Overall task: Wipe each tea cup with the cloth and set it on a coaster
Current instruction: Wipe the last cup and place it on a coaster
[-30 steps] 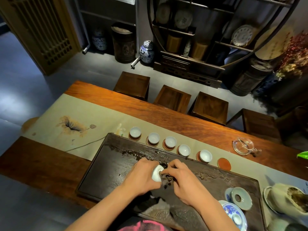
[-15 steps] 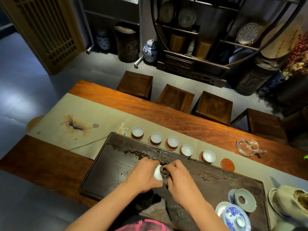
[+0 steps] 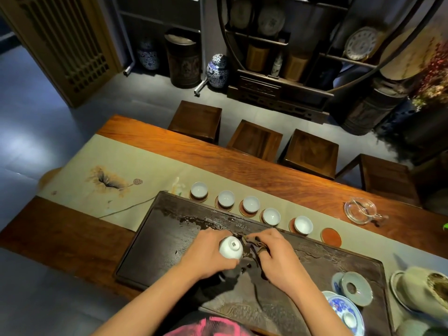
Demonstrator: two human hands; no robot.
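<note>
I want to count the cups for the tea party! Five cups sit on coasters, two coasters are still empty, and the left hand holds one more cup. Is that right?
Not quite. The head view shows just one empty coaster, at the right end of the row, not two. The rest holds: five cups sit on coasters, and the left hand holds one more cup.

My feed is dim and warm; light from above glares off the wet tea tray (image 3: 167, 229) and the floor (image 3: 29, 141) at nine o'clock. Edges bow with fisheye distortion, corners soft.
</note>
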